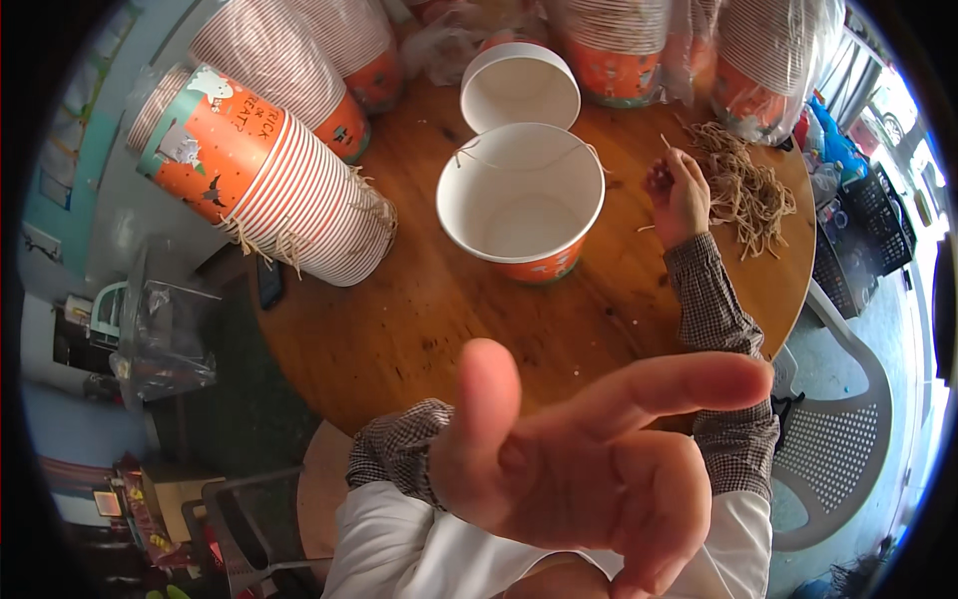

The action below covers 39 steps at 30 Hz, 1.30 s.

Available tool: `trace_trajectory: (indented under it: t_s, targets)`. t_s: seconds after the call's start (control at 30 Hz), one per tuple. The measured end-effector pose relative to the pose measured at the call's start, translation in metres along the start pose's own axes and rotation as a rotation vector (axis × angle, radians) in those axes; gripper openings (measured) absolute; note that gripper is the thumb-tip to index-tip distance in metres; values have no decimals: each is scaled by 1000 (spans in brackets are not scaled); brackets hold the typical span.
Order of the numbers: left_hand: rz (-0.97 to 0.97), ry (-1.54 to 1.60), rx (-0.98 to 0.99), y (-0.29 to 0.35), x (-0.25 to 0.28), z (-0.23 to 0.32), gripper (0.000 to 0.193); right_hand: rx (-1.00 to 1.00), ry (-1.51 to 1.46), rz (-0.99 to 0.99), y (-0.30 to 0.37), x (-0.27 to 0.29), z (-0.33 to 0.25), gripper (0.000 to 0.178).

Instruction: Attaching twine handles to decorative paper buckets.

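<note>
My left hand [589, 449] is raised close to the camera, palm showing. Its thumb and index finger stretch apart, the other fingers curl loosely, and it holds nothing. At the table's right side, my right hand [682, 197] has its fingers pinched together, with the end of a thin tan cord sticking up from them. Beside it lies a tangled heap of tan cords [746, 190]. Left of the right hand stands an orange paper bucket [524, 215], white inside, with a thin cord across its far part. Directly behind it is another white-lined paper bucket [521, 90].
A tall stack of nested orange paper buckets [289, 185] leans at the left, cord ends hanging from it. A dark phone [269, 283] lies near the wooden table's [399, 344] left edge. More wrapped stacks [773, 60] line the back. A grey chair [833, 449] stands at the right.
</note>
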<state>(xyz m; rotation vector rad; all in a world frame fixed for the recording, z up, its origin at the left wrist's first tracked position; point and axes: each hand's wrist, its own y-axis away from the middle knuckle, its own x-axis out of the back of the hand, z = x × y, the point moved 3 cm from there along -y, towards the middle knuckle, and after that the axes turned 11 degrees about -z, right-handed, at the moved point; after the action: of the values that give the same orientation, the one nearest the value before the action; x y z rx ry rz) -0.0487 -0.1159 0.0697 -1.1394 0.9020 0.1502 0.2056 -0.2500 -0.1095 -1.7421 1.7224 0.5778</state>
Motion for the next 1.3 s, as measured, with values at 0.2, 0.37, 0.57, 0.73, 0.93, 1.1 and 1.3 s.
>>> trace_trajectory:
  t_s: [0.2,0.37,0.57,0.73,0.93,1.1,1.3]
  targets:
    - [-208,-168,58,2,4,9,104,-95,76,-99,19,-8,26,11]
    - [-181,-157,90,0,6,7,102,-125,144,-150,37,-20,32,15]
    - [139,1,-198,24,-6,11,97,-138,173,-240,51,-34,30,17]
    - [-78,-21,70,32,-5,10,90,-96,212,-233,52,-34,26,18]
    - [106,-107,367,37,-8,19,102,-85,229,-241,59,-47,25,19]
    - [62,-773,503,27,5,45,70,-74,242,-252,64,-50,21,18]
    - [249,-2739,608,39,45,103,53,16,349,-259,72,-60,10,14]
